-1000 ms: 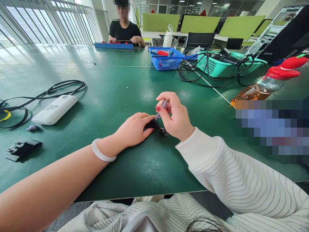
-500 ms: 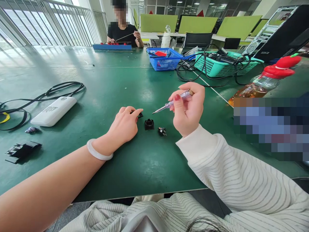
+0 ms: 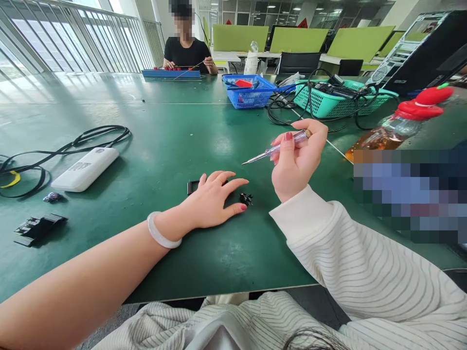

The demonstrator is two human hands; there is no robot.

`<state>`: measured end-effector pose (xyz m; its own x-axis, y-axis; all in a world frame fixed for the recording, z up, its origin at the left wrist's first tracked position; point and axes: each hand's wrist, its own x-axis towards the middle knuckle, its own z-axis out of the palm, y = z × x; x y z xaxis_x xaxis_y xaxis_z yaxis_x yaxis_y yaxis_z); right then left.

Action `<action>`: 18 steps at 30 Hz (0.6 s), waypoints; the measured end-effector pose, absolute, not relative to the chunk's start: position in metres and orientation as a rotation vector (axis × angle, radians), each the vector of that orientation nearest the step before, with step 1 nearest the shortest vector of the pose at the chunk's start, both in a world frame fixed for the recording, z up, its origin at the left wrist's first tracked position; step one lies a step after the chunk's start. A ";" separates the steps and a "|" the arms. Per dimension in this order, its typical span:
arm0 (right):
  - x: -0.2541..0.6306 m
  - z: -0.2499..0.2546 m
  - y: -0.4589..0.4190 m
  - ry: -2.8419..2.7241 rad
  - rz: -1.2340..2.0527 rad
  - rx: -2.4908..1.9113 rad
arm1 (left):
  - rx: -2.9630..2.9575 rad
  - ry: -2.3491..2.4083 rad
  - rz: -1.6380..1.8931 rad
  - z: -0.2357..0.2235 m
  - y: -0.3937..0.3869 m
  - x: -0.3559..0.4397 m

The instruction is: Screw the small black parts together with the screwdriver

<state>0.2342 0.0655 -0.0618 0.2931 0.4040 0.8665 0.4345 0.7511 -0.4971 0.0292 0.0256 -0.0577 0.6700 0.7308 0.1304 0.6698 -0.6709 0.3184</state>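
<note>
My right hand (image 3: 297, 155) is closed around a screwdriver (image 3: 270, 151) with a clear purple-tinted handle, its thin metal tip pointing left above the table. Low over the green table (image 3: 219, 257), my left hand (image 3: 215, 199) has its fingers spread, thumb and forefinger reaching either side of a small black part with metal pins (image 3: 246, 198). I cannot tell whether they touch it. A black plastic piece (image 3: 190, 187) shows partly behind the left hand; the square black housing is hidden under the fingers.
At left lie a white power bank (image 3: 85, 169) with a black cable (image 3: 83, 138), and a black slotted part (image 3: 38, 229). Farther back stand a blue basket (image 3: 251, 99), a green basket (image 3: 328, 107) and a red-capped bottle (image 3: 383, 133). Across the table sits a person (image 3: 188, 53).
My left hand has moved right, leaving the black piece it was touching, and its fingers have spread. My right hand with the screwdriver has shifted right and slightly up.
</note>
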 end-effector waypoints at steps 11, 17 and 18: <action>0.223 -0.068 0.065 -1.354 -0.033 -0.791 | 2.731 1.136 0.224 -0.058 0.001 0.045; 0.221 -0.067 0.062 -1.351 0.040 -0.810 | 2.731 1.101 0.242 -0.053 -0.025 0.004; 0.220 -0.066 0.062 -1.351 0.047 -0.817 | 2.703 1.104 0.274 -0.053 -0.032 -0.012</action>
<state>0.2203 0.0620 -0.0663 0.2612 0.4764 0.8395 0.4164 0.7290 -0.5433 -0.0117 -0.0320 -0.0528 0.7026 0.7055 0.0924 0.6668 -0.6982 0.2607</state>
